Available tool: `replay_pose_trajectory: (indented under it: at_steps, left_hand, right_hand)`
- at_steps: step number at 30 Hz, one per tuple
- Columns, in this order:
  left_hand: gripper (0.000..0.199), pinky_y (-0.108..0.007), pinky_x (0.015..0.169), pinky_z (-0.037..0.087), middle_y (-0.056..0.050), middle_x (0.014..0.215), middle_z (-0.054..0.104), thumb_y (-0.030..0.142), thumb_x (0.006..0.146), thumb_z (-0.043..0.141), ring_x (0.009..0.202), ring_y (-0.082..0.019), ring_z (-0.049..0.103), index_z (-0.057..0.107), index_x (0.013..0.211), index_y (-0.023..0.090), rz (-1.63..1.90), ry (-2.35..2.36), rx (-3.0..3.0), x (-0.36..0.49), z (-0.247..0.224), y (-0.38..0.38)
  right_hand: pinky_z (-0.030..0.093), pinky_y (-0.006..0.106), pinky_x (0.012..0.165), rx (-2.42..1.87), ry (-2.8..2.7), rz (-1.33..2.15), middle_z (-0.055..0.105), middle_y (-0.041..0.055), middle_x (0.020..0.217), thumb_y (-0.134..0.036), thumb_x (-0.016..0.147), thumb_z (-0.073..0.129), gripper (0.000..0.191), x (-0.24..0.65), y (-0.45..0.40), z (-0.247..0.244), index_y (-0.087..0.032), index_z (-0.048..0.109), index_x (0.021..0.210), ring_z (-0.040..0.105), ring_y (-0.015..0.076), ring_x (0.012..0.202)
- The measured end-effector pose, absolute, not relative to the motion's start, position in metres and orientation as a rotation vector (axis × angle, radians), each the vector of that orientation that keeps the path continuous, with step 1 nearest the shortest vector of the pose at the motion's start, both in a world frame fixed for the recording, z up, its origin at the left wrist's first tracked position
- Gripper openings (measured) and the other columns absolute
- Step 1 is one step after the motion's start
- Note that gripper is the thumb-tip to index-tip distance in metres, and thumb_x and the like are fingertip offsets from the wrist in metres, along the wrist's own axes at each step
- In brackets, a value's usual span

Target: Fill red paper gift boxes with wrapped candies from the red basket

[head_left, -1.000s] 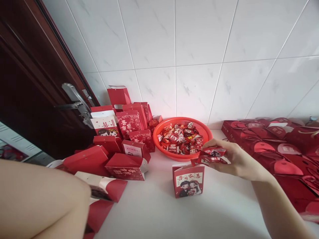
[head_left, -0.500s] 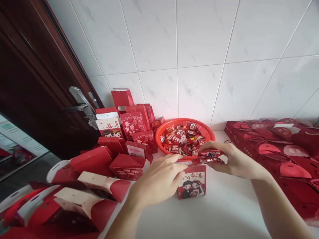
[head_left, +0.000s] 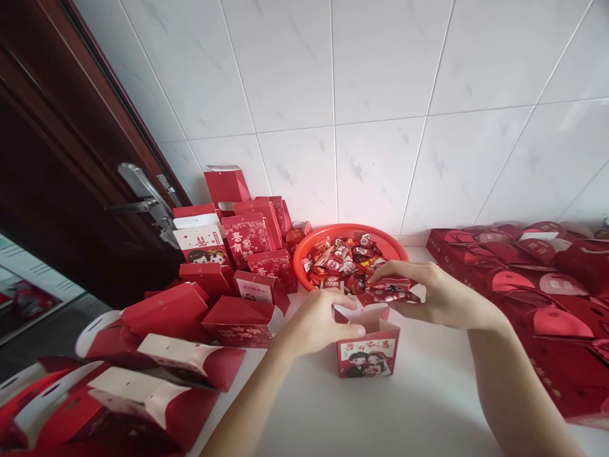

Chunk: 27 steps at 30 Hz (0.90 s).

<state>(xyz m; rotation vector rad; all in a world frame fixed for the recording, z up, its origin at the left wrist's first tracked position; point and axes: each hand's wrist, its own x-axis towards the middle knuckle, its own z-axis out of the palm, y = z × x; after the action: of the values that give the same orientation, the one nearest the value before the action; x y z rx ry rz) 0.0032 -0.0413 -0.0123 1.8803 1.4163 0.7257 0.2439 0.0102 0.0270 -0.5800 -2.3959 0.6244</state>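
A small red gift box (head_left: 366,357) with a cartoon couple on its front stands upright on the white table, its top open. My left hand (head_left: 316,324) is at the box's left upper edge, thumb and fingers around its rim. Red-wrapped candies (head_left: 392,289) are pinched in my right hand (head_left: 438,295), just above and behind the box's right side. Behind both hands sits a red plastic basket (head_left: 301,263) filled with wrapped candies (head_left: 340,257).
Many red boxes (head_left: 247,241) stand and lie on the left. Rows of red boxes (head_left: 514,298) fill the right side. A tiled wall (head_left: 371,171) rises behind, and a dark door with a metal handle (head_left: 143,190) is at the left.
The box's top has been spread open, with my left hand now at its rim. My right hand, still holding candies, has moved slightly left and nearer the box. The view has shifted a little.
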Motion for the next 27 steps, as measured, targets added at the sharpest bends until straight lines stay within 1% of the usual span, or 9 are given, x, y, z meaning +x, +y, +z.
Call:
replay_pose_trajectory:
  at_steps: [2, 3, 7, 10, 13, 17, 20, 24, 27]
  left_hand:
    - [0.048, -0.032, 0.094, 0.054, -0.002, 0.119, 0.075, 0.036, 0.066, 0.087, 0.113, -0.028, 0.068, 0.078, 0.112, 0.027, 0.639, 1.405, 1.92, 0.003, -0.007, -0.043]
    - [0.052, -0.032, 0.095, 0.054, -0.001, 0.122, 0.074, 0.036, 0.065, 0.088, 0.116, -0.028, 0.066, 0.076, 0.115, 0.028, 0.607, 1.406, 1.939, 0.002, -0.005, -0.044]
    - [0.056, -0.034, 0.098, 0.052, -0.001, 0.126, 0.071, 0.037, 0.066, 0.087, 0.122, -0.03, 0.062, 0.074, 0.12, 0.03, 0.548, 1.42, 1.991, 0.001, -0.003, -0.043]
    - [0.062, -0.035, 0.102, 0.05, -0.003, 0.131, 0.068, 0.04, 0.066, 0.088, 0.126, -0.032, 0.059, 0.071, 0.125, 0.03, 0.535, 1.413, 2.008, 0.0, -0.005, -0.042]
    - [0.063, -0.036, 0.105, 0.049, -0.003, 0.134, 0.066, 0.04, 0.068, 0.087, 0.128, -0.032, 0.058, 0.069, 0.128, 0.03, 0.53, 1.395, 1.994, 0.0, -0.006, -0.043]
    - [0.066, -0.037, 0.104, 0.05, -0.004, 0.139, 0.063, 0.041, 0.068, 0.087, 0.132, -0.033, 0.056, 0.068, 0.131, 0.031, 0.536, 1.408, 1.967, -0.001, -0.007, -0.044]
    - [0.072, -0.04, 0.107, 0.048, -0.005, 0.145, 0.059, 0.044, 0.066, 0.088, 0.136, -0.036, 0.051, 0.066, 0.133, 0.03, 0.52, 1.441, 1.961, -0.002, -0.008, -0.044]
    - [0.063, -0.039, 0.105, 0.05, -0.004, 0.141, 0.062, 0.043, 0.068, 0.087, 0.136, -0.034, 0.053, 0.07, 0.128, 0.032, 0.524, 1.408, 1.983, -0.003, -0.01, -0.044]
    - [0.067, -0.038, 0.105, 0.05, -0.002, 0.139, 0.064, 0.041, 0.068, 0.088, 0.132, -0.032, 0.056, 0.067, 0.132, 0.035, 0.564, 1.388, 1.996, -0.002, -0.008, -0.045]
  right_hand:
    - [0.057, 0.028, 0.072, -0.555, -2.45, 0.673, 0.076, 0.0068, 0.105, -0.011, 0.082, 0.064, 0.033, 0.24, 0.01, 0.026, -0.02, 0.067, 0.113, 0.07, 0.018, 0.08]
    - [0.056, 0.027, 0.07, -0.541, -2.48, 0.7, 0.076, 0.0061, 0.104, -0.01, 0.081, 0.064, 0.034, 0.237, 0.01, 0.026, -0.021, 0.067, 0.113, 0.07, 0.0174, 0.079]
    - [0.053, 0.025, 0.069, -0.507, -2.535, 0.754, 0.075, 0.0049, 0.104, -0.009, 0.082, 0.064, 0.034, 0.232, 0.01, 0.023, -0.021, 0.067, 0.114, 0.069, 0.0168, 0.083]
    - [0.054, 0.025, 0.071, -0.54, -2.511, 0.79, 0.075, 0.0047, 0.105, -0.014, 0.085, 0.066, 0.029, 0.233, 0.011, 0.022, -0.021, 0.066, 0.113, 0.07, 0.0171, 0.086]
    - [0.056, 0.027, 0.076, -0.554, -2.453, 0.842, 0.075, 0.0054, 0.107, -0.019, 0.086, 0.067, 0.029, 0.234, 0.014, 0.02, -0.021, 0.065, 0.115, 0.071, 0.0186, 0.089]
    - [0.058, 0.03, 0.08, -0.576, -2.346, 0.878, 0.075, 0.0076, 0.11, -0.021, 0.084, 0.07, 0.036, 0.231, 0.016, 0.016, -0.019, 0.064, 0.119, 0.071, 0.0212, 0.094]
    - [0.058, 0.03, 0.079, -0.588, -2.361, 0.908, 0.074, 0.0085, 0.111, -0.025, 0.084, 0.071, 0.035, 0.229, 0.014, 0.015, -0.019, 0.066, 0.118, 0.071, 0.0224, 0.096]
    - [0.058, 0.028, 0.074, -0.557, -2.391, 0.985, 0.074, 0.0071, 0.107, -0.027, 0.085, 0.073, 0.032, 0.227, 0.012, 0.014, -0.02, 0.066, 0.115, 0.071, 0.02, 0.09]
    - [0.06, 0.03, 0.075, -0.582, -2.293, 1.014, 0.073, 0.0082, 0.111, -0.032, 0.084, 0.076, 0.041, 0.226, 0.012, 0.012, -0.02, 0.065, 0.12, 0.071, 0.0212, 0.091]
